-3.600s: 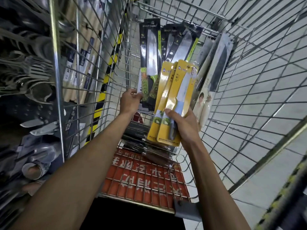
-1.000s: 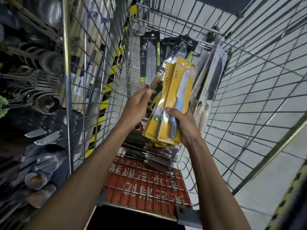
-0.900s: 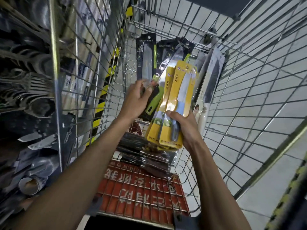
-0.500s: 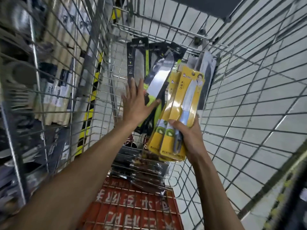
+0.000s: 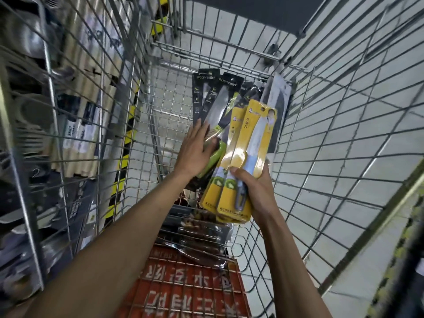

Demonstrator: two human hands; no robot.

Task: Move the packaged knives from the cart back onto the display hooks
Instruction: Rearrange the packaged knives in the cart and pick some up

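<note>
Both hands are inside the cart. The right hand holds two or more yellow packs in a fan, fingers wrapped behind and thumb pressed across the fronts at handle level. The left hand lies flat, fingers spread and closed on nothing, against the black packs that lean on the cart's far wall. More knives in clear packs lie on the cart floor below the yellow packs, next to the red seat flap. No display hook can be made out; blurred shelves stand beyond the cart's left wall.

Risks, as judged:
- The yellow packs are pinched low and fanned. A loosened thumb would probably let the front one slide out and drop onto the clear packs.
- The black packs only lean. A flat push without a closed grip could tip them sideways or send them down the wire wall.
- Pack corners or hang holes may snag in the cart mesh on lifting out.
- The blades are behind plastic; a hard squeeze on a creased blister could split it.
- With one hand full, threading a hang hole onto a hook would be awkward.
</note>
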